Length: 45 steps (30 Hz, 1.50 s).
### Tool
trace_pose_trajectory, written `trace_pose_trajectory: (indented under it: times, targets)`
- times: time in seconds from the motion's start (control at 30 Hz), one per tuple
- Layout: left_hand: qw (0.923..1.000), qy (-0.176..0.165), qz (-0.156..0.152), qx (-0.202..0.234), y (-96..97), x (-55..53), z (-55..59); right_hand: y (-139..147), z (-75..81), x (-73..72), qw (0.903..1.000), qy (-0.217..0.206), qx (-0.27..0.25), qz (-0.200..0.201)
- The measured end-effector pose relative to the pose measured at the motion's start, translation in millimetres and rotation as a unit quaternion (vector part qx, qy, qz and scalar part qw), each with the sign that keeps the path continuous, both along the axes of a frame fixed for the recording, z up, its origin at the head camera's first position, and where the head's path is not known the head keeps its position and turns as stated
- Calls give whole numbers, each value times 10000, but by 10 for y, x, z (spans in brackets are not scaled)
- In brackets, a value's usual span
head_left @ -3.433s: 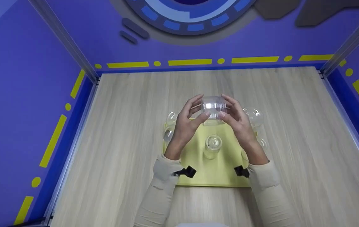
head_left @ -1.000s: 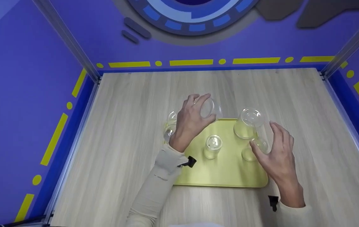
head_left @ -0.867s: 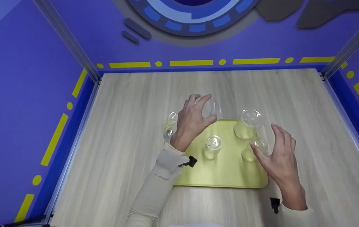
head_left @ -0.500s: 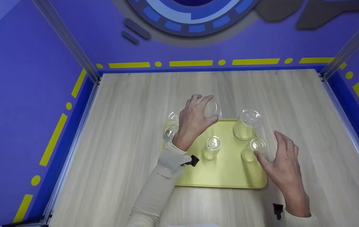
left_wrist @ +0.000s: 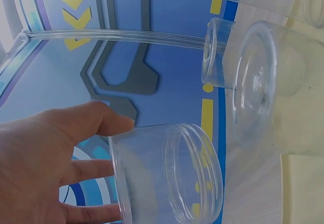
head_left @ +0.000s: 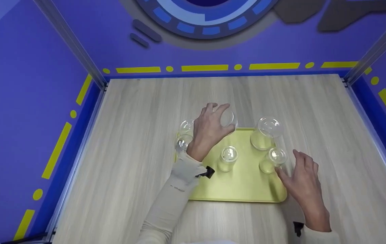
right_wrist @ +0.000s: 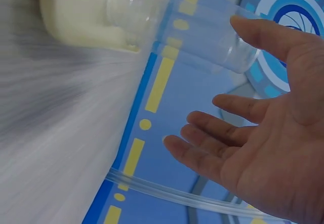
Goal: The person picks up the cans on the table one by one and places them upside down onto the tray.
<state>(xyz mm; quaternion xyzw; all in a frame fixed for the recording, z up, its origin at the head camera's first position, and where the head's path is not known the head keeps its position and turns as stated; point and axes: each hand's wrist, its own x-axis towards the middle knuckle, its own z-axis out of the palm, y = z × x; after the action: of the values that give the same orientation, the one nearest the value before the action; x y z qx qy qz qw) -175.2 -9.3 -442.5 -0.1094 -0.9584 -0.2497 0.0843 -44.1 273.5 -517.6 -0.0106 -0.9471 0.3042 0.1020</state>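
Note:
My left hand (head_left: 209, 130) holds a clear, wide plastic jar (head_left: 228, 118) by its base, above the far edge of the yellow tray (head_left: 237, 189). In the left wrist view, the threaded mouth of that jar points toward the tabletop, thumb and fingers spread around the base. My right hand (head_left: 303, 183) stands off the tray's right side with fingers apart and nothing in the palm. Its thumb is close to a small clear jar (head_left: 276, 156) on the tray. Another small jar (head_left: 228, 156) stands at mid-tray.
A larger clear jar (head_left: 266, 133) stands at the tray's back right corner. Two more clear jars line the left side, a front one (head_left: 183, 144) and a back one (head_left: 187, 126), partly behind my left arm. Blue walls (head_left: 193, 51) bound the wooden table (head_left: 122, 152).
Earlier both hands held the wide jar; my right hand has let go and moved right and toward me, lately drifting a little lower. My left hand keeps the jar, its base now turned toward me.

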Motion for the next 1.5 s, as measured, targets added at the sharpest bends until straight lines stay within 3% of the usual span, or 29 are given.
trace_pose_trajectory:
  times: [0.53,0.87,1.23,1.5]
  targets:
    - [9999,-86,-31,-111,20,-42,-19,114,-253,-25,9917,-1228,268,272]
    - [9995,-37,-80,-299,45,-69,-16,130,-388,-50,9899,-1167,600,533]
    - [9993,-223,-124,-275,61,-86,-28,166,-447,-89,9862,-1238,905,632]
    - [9988,-181,-206,-399,83,-86,-37,230,-510,-81,9861,-942,1124,782]
